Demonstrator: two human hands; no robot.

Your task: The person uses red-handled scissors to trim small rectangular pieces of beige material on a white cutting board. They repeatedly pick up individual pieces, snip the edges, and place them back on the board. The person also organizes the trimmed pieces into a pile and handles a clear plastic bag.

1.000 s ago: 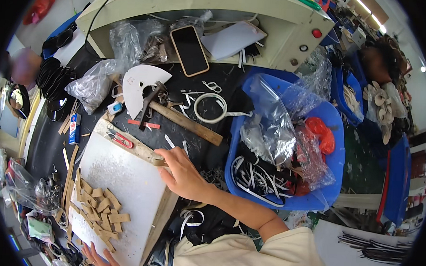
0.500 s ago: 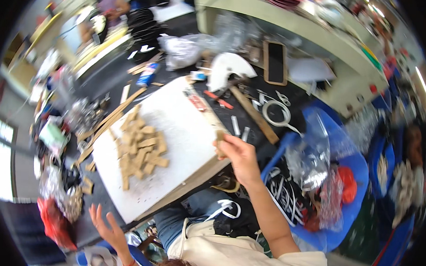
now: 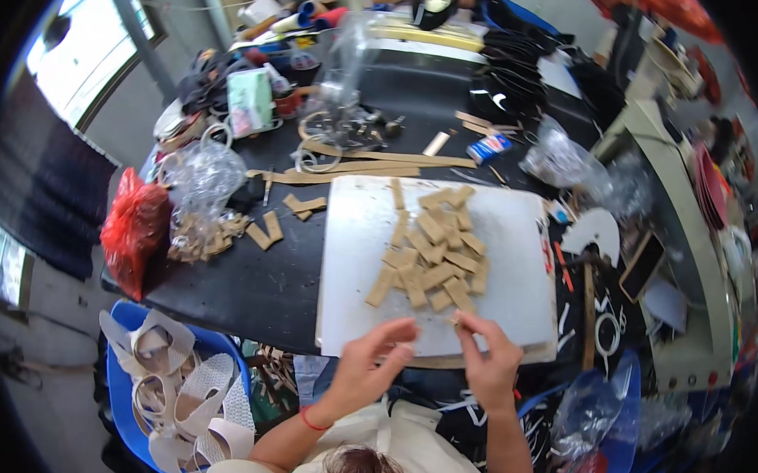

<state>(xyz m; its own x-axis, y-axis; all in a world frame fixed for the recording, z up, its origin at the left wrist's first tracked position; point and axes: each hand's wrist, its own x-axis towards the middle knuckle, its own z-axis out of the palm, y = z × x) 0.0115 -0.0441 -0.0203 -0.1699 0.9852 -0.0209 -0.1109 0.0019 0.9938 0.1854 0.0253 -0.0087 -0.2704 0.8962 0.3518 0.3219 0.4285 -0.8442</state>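
A: Where are your hands relative to the white board (image 3: 514,234)?

B: Both sit at its near edge. Your left hand (image 3: 369,367) hangs over the near-left part of the board with the fingers loosely curled and nothing in them that you can see. Your right hand (image 3: 485,359) is at the near-middle of the board, thumb and forefinger pinched on a small tan piece (image 3: 458,319) at the near end of the pile.

A: And the pile itself?

B: The heap of tan leather strips (image 3: 433,256) lies on the middle of the board, spreading from the far edge down toward your right fingertips. The pieces overlap one another at all angles.

A: What lies off the board?

B: Left of the board, on the black table (image 3: 250,290), you have a few loose tan pieces (image 3: 269,229) and a small mound of scraps (image 3: 197,237). Further left of that sits a red plastic bag (image 3: 134,230) at the table's edge. Beyond the board's far edge run long tan strips (image 3: 374,162). To the right of the board you have a white curved cutout (image 3: 593,231), a hammer with a wooden handle (image 3: 588,309) and a phone (image 3: 642,265). Near and left of the board, below the table, a blue bin (image 3: 125,327) holds pale woven sandal uppers (image 3: 182,397).

A: Is the left hand touching the board?

B: You cannot tell from this view; it is over the edge, fingers slack.
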